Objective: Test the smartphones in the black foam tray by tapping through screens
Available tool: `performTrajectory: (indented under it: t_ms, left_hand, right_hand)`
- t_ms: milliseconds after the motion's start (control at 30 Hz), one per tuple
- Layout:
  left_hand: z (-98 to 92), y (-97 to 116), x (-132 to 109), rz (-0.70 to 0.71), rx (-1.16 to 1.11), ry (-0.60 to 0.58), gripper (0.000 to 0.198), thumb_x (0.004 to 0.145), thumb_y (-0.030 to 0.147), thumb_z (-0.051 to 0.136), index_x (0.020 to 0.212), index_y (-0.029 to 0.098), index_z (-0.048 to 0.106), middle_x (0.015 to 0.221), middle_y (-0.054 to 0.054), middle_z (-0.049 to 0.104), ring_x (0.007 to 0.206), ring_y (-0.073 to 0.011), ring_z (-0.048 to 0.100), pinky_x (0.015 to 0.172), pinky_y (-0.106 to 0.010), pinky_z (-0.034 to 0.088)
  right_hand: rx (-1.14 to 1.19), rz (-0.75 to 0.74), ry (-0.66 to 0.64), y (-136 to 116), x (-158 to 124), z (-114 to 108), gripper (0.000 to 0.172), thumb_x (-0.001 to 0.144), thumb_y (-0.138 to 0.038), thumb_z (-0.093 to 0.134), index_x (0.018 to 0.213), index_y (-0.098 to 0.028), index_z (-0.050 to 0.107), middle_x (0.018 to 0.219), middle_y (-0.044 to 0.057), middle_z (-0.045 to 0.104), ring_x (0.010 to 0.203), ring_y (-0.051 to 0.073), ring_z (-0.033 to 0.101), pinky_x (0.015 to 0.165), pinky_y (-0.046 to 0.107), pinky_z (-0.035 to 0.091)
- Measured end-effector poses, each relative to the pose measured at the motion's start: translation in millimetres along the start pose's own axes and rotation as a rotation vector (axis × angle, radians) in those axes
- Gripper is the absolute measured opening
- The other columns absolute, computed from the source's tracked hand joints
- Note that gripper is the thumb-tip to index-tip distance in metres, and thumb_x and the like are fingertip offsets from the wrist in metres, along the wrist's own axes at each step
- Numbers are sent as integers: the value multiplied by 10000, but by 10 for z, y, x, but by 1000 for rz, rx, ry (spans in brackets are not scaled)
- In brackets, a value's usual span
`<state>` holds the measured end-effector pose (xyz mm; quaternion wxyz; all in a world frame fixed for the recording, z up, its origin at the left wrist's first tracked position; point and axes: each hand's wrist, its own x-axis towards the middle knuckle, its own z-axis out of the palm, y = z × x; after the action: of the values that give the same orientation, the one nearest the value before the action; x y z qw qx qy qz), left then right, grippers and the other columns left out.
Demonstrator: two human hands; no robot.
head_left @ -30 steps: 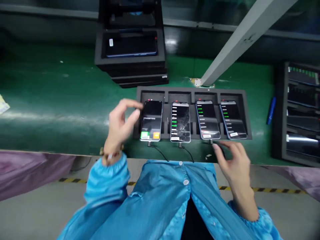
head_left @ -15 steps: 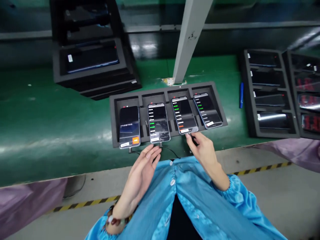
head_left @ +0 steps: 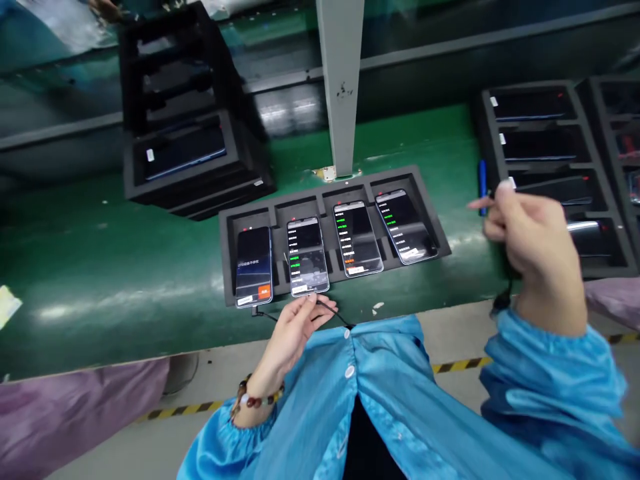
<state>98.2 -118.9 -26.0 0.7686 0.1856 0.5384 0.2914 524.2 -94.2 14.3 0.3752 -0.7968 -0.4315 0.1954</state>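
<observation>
Several lit phones lie in a black foam tray (head_left: 330, 288). My left hand (head_left: 295, 327) pinches the cable plug at the bottom edge of the second phone (head_left: 309, 257) from the left. The leftmost phone (head_left: 254, 267) has a cable (head_left: 265, 315) at its lower edge and an orange button on its screen. The third phone (head_left: 357, 238) and the rightmost phone (head_left: 406, 227) show no cable. My right hand (head_left: 537, 247) is raised at the right, blurred, its fingers closed around something small and dark, with a dark cord hanging below.
A stack of black trays (head_left: 180, 180) stands at the back left. More phone trays (head_left: 545, 123) lie at the right, beside a blue pen (head_left: 483, 183). A grey post (head_left: 343, 87) rises behind the middle tray. Purple clothing (head_left: 90, 407) shows at the lower left.
My right hand has moved from the third phone's lower edge up and to the right. My left hand has closed at the second phone's plug. The view has shifted slightly.
</observation>
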Motion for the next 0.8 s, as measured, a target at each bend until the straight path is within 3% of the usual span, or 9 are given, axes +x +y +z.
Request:
performTrajectory:
  t_ms: [100, 167, 267, 367, 433, 500, 567, 633, 800]
  left_hand:
    - [87, -30, -49, 25, -57, 23, 408, 804, 490, 949, 944, 144, 785, 1063, -158, 832, 1047, -277, 810, 1016, -404, 657]
    - [178, -71, -65, 64, -108, 64, 389, 820, 478, 920, 944, 147, 757, 1012, -142, 819, 1021, -280, 804, 1008, -439, 660]
    - [337, -139, -44, 127, -176, 179, 329, 881, 454, 833, 867, 171, 666, 767, -41, 702, 726, -179, 708, 748, -339, 654]
    - [482, -197, 23, 192, -237, 327, 355, 914, 431, 766, 770, 205, 534, 589, 77, 431, 467, -70, 386, 444, -177, 343]
    - [549, -235, 70, 236, -261, 401, 401, 925, 427, 741, 739, 221, 451, 575, 105, 309, 438, -53, 249, 411, -179, 193]
    - [591, -280, 85, 272, -283, 462, 443, 937, 426, 723, 730, 229, 384, 582, 107, 273, 440, -55, 207, 412, -191, 156]
    - [622, -326, 39, 282, -298, 490, 484, 939, 438, 729, 728, 230, 346, 586, 105, 261, 444, -57, 178, 412, -198, 135]
    - [670, -356, -78, 253, -304, 471, 531, 917, 473, 775, 723, 230, 345, 582, 105, 237, 451, -62, 158, 413, -202, 131]
    - [966, -251, -376, 192, -290, 78, 527, 868, 599, 857, 781, 229, 492, 630, 73, 333, 500, -85, 261, 460, -199, 298]
  right_hand:
    - [21, 72, -104, 4, 775, 285, 821, 1042, -724, 441, 1072, 14, 798, 547, -35, 492, 444, 40, 374, 549, 323, 346]
    - [-11, 68, -169, -92, 1119, 491, 858, 1021, -709, 438, 1147, 66, 785, 613, -6, 572, 522, 46, 517, 644, 328, 424]
    - [-133, 4, -121, -267, 1253, 657, 873, 923, -705, 582, 1179, 108, 771, 1043, 230, 746, 1048, 255, 735, 926, 472, 477]
    - [-203, -147, -13, -399, 919, 658, 757, 964, -614, 681, 1393, 8, 719, 1459, 303, 623, 1450, 387, 542, 1154, 561, 355]
    - [-166, -307, -18, -455, 508, 628, 557, 1030, -553, 680, 1365, -113, 750, 1395, 193, 693, 1404, 302, 582, 1171, 488, 392]
    - [-20, -584, -68, -488, 36, 617, 367, 1074, -468, 663, 1232, -159, 782, 1222, 147, 761, 1237, 261, 662, 1102, 458, 477]
    - [140, -727, -259, -502, -429, 645, 241, 1081, -407, 657, 1108, -206, 787, 1059, 86, 788, 1045, 218, 703, 986, 409, 538]
    - [239, -687, -530, -506, -845, 715, 264, 1101, -402, 624, 980, -220, 772, 915, 41, 769, 887, 180, 701, 858, 351, 556]
    - [221, -587, -1213, -492, -1491, 851, 304, 1049, -499, 700, 1149, -217, 752, 1173, 63, 798, 1086, 210, 751, 965, 341, 587]
